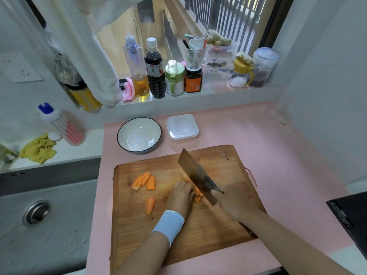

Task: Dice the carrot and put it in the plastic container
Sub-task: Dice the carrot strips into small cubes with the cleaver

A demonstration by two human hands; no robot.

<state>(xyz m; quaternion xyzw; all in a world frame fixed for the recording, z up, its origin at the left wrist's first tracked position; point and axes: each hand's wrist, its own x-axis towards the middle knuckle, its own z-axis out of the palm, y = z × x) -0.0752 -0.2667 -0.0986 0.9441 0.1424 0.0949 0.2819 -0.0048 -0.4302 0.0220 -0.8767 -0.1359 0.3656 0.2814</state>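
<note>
Your right hand (232, 203) grips cleaver (198, 175); left hand (181, 195) curls over carrot strips (198, 194) on cutting board (228, 225). Plastic container (182, 128) far, lidded.

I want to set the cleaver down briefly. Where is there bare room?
Bare pink counter right of the cutting board, up to the wall, and right of the plastic container. Crowded: carrot pieces and left hand on the board's left half; bowl behind it.

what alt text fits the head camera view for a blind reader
A right hand holds a cleaver to a carrot that the left hand steadies on a wooden cutting board. More carrot pieces lie to its left; a bowl and plastic container sit behind the board.
</note>
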